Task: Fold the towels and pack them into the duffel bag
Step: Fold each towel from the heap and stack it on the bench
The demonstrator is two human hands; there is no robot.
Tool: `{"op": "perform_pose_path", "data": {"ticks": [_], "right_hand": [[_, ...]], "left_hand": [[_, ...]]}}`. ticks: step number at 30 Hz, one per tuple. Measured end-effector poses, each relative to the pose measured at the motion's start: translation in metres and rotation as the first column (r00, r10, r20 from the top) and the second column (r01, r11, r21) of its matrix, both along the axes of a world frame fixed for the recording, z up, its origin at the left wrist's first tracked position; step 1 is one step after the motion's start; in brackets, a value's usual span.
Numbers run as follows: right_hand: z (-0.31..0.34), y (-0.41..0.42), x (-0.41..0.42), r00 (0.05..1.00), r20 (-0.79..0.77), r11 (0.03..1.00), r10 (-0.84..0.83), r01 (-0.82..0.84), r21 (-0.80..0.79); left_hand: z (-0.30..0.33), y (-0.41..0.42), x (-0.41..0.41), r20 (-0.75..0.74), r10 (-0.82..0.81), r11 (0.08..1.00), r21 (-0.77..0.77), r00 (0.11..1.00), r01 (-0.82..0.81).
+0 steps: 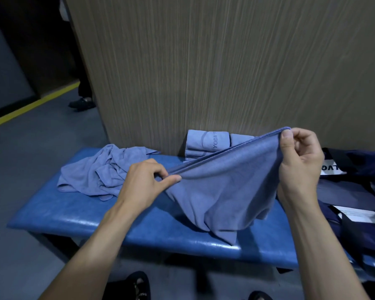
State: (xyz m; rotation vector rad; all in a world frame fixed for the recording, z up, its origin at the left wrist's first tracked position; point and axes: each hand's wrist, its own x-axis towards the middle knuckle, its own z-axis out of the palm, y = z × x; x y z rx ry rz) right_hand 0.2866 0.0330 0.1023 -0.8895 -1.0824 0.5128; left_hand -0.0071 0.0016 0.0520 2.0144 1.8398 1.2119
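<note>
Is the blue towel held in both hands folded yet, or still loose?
Still loose. The blue microfibre towel hangs in uneven drapes onto the bench, its hem stretched between the left hand and right hand.

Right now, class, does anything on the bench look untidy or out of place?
Yes: one towel lies crumpled at the bench's left end, unfolded, unlike the folded stack by the wall. Nothing looks spilled or damaged.

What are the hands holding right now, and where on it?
Both hands hold one blue towel by its hemmed top edge: the left hand pinches it lower down, the right hand pinches the raised end. The rest hangs down onto the bench.
</note>
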Motion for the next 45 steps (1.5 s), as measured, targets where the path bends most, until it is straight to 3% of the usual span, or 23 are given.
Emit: {"op": "perform_pose_path", "data": {"ticks": [4,6,8,10,12,15,16,17,19,20,22,30,34,41,45], "right_hand": [[-0.003,0.001,0.002,0.996,-0.092,1.000,-0.011,0.009,-0.023],[-0.005,0.003,0.004,0.992,-0.124,0.999,-0.017,0.012,-0.040],[-0.007,0.004,0.005,0.989,-0.149,0.999,-0.019,0.011,-0.052],[-0.008,0.005,0.006,0.988,-0.153,0.998,-0.025,0.015,-0.061],[-0.011,0.006,0.007,0.988,-0.152,0.997,-0.021,0.009,-0.075],[-0.014,0.008,0.007,0.986,-0.164,0.995,-0.011,-0.006,-0.104],[-0.014,0.008,0.007,0.984,-0.176,0.994,-0.009,-0.010,-0.107],[-0.015,0.008,0.007,0.983,-0.182,0.994,-0.017,-0.003,-0.112],[-0.015,0.008,0.007,0.983,-0.181,0.992,-0.029,0.006,-0.126],[-0.015,0.008,0.007,0.983,-0.181,0.992,-0.030,0.006,-0.128],[-0.017,0.008,0.009,0.987,-0.156,0.991,-0.042,0.021,-0.135],[-0.021,0.006,0.013,0.989,-0.140,0.988,-0.048,0.027,-0.151],[-0.025,0.006,0.016,0.988,-0.136,0.986,-0.071,0.049,-0.160],[-0.030,0.009,0.023,0.992,-0.106,0.985,-0.064,0.045,-0.168],[-0.031,0.009,0.025,0.995,-0.081,0.985,-0.061,0.047,-0.168]], "left_hand": [[0.000,0.000,-0.007,0.095,-0.063,0.998,-0.010,0.993,0.064],[0.004,0.000,-0.006,0.284,-0.076,0.996,-0.023,0.956,0.086],[0.011,-0.002,-0.006,0.593,-0.136,0.982,-0.027,0.794,0.188],[0.023,-0.008,-0.006,0.813,-0.225,0.933,0.022,0.537,0.358],[0.031,-0.014,-0.002,0.887,-0.273,0.878,0.071,0.373,0.474],[0.036,-0.020,-0.001,0.920,-0.304,0.839,0.135,0.248,0.527],[0.037,-0.019,-0.001,0.909,-0.316,0.839,0.135,0.270,0.527],[0.035,-0.017,-0.002,0.870,-0.322,0.863,0.108,0.372,0.493],[0.028,-0.009,-0.007,0.650,-0.234,0.959,0.033,0.723,0.280],[0.024,-0.006,-0.010,0.502,-0.179,0.982,0.036,0.846,0.187],[0.017,-0.003,-0.013,0.292,-0.142,0.989,0.075,0.946,0.126],[0.018,-0.003,-0.022,0.154,-0.182,0.981,0.096,0.971,0.168],[0.020,-0.005,-0.021,0.264,-0.157,0.983,0.130,0.952,0.126],[0.029,-0.006,-0.021,0.546,-0.287,0.956,0.110,0.787,0.272],[0.026,-0.008,-0.022,0.427,-0.307,0.951,0.092,0.851,0.296]]}}
